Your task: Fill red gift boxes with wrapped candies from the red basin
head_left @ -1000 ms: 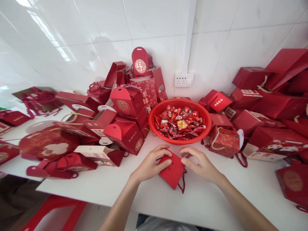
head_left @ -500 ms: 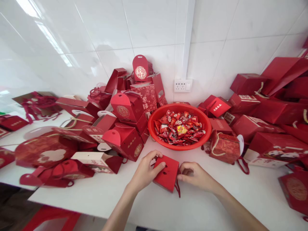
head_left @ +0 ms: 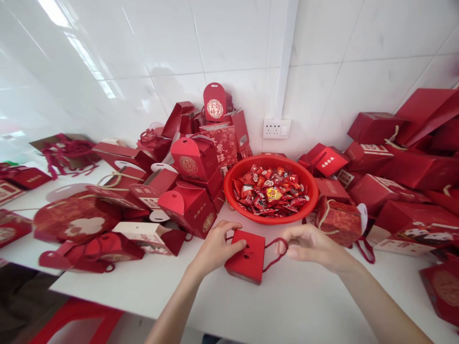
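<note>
A small red gift box [head_left: 250, 257] lies on the white table with a cut-out pattern in its top face. My left hand [head_left: 218, 246] grips its left side, thumb pressed on the top and fingers along the far left edge. From the box's right side comes a dark red cord handle [head_left: 275, 260] in a loop. My right hand [head_left: 306, 246], fingers curled, holds the far end of this loop just right of the box. Another bit of cord shows at the box's left edge, partly hidden by my left fingers.
Behind the box stands a red plastic basin [head_left: 231, 203] full of wrapped candies [head_left: 270, 188]. Piled red boxes [head_left: 195, 210] crowd the left, with more red boxes [head_left: 383, 193] on the right. A wall socket [head_left: 277, 128] sits above; a red stool [head_left: 77, 315] is below the table.
My right hand has moved right, away from the box, drawing the cord out into a wide loop. My left hand keeps its grip on the box.
</note>
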### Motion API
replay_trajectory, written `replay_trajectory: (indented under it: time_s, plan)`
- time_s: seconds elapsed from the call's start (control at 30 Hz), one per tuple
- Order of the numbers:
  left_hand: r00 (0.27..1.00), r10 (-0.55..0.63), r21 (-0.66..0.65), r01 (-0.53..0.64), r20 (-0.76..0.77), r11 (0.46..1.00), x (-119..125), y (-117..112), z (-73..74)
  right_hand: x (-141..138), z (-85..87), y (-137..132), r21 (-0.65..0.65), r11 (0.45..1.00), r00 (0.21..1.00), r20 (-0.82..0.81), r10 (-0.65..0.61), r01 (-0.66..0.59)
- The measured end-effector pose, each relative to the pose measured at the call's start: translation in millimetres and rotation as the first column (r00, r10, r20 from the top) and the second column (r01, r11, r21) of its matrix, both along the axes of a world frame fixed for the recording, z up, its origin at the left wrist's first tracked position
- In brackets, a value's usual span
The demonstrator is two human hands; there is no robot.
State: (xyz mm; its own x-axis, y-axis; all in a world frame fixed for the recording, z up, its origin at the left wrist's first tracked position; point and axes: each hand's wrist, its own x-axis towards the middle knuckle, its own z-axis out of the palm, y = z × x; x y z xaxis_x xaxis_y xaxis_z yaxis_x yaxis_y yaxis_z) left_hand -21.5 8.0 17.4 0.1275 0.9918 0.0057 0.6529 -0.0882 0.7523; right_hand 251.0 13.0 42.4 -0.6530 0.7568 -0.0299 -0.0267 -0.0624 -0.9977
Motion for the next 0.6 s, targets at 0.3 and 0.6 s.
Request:
replay_trajectory:
  time_s: [0.3,0.6]
  plan:
    - [0.961,-0.121,-0.020,0.130,0.247,0.991,-7.9,-0.9,38.8,-28.9,32.6,11.1,0.128,0.991,0.964,0.265,0.012,-0.047]
    - [0.727,-0.206,0.014,0.260,0.655,0.965,-21.1,-8.9,65.5,-28.9,30.7,13.3,0.116,0.993,0.982,0.191,0.001,-0.024]
